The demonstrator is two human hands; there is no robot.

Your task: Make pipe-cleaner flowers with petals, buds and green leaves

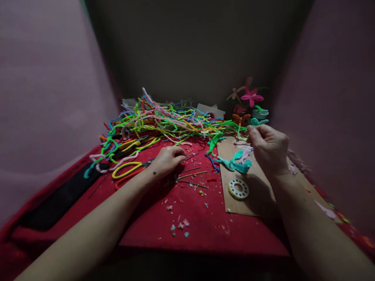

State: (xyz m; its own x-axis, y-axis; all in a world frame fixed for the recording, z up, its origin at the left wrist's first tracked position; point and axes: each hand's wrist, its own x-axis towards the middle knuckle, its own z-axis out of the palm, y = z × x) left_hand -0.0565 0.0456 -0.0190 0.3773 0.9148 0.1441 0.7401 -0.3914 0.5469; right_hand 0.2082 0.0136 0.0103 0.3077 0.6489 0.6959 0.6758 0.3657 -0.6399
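Note:
My left hand (169,159) rests low over the red cloth (205,234), its fingers pinched at one end of a thin dark wire (190,157). Several thin wires and green stems (191,175) lie just right of it. My right hand (268,146) is raised above the brown board (240,205), fingers closed in a pinch; whatever they hold is too small to make out. Below and left of that hand, teal fuzzy leaf shapes (234,164) and a round white disc with holes (238,189) lie on the board.
A heap of coloured pipe cleaners (164,117) spreads along the back. Scissors with yellow and orange handles (125,171), yellow-handled pliers (129,145) and a black flat case (58,199) are at left. Pipe-cleaner flowers (252,96) stand at back right. Scraps (184,224) litter the cloth.

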